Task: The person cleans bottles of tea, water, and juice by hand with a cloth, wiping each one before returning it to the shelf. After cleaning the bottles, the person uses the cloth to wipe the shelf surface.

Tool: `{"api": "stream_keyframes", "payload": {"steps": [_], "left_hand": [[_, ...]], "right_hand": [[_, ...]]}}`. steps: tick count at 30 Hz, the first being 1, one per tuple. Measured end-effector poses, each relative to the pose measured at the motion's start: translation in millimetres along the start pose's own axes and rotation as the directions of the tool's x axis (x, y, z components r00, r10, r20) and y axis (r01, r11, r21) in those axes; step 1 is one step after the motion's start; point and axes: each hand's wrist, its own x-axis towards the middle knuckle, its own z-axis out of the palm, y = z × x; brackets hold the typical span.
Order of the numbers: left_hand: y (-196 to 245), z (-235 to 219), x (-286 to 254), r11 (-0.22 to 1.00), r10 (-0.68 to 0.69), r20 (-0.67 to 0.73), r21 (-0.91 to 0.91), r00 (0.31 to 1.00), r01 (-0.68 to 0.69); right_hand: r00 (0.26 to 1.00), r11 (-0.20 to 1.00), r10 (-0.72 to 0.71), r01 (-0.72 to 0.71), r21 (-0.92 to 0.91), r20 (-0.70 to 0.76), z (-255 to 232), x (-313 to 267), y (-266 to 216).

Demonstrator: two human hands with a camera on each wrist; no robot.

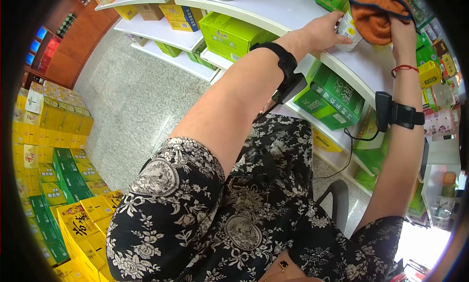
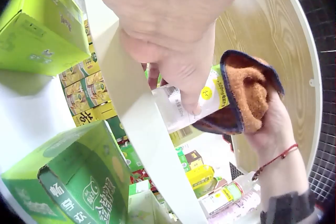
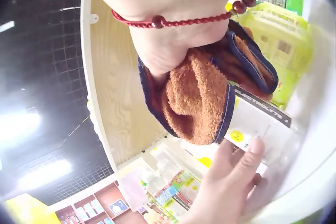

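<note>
My left hand (image 1: pixel 323 33) grips a drink bottle (image 1: pixel 348 32) with a white label and a yellow dot, thumb and fingers round its side. In the right wrist view, the label of the bottle (image 3: pixel 257 124) reads "ELECTROLYTE". An orange towelling cloth (image 1: pixel 370 19) with a navy edge is bunched in my right hand (image 1: pixel 403 33). That cloth (image 2: pixel 253 95) covers one end of the bottle in the left wrist view, so this end is hidden. Both hands are over a curved white shelf (image 1: pixel 376 69).
Green drink cartons (image 1: pixel 328 94) stand on the lower shelf, with a bright green box (image 1: pixel 232 35) to their left. Yellow cartons (image 1: pixel 88 228) are stacked on the floor at left. A chair (image 1: pixel 337 204) stands close by; a thin cable (image 1: pixel 351 155) hangs from my right wrist.
</note>
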Motion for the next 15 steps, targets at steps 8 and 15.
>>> {"api": "stream_keyframes", "payload": {"steps": [8, 15], "left_hand": [[-6, 3, 5, 0.991, -0.006, 0.020, -0.136, 1.000, 0.009], [0, -1, -2, 0.997, 0.059, -0.064, 0.049, 0.996, -0.056]], "right_hand": [[0.997, 0.970, -0.006, 0.026, -0.243, 0.081, 17, -43, 5], [0.958, 0.958, 0.062, 0.021, -0.285, 0.280, 25, -99, 46]]}}
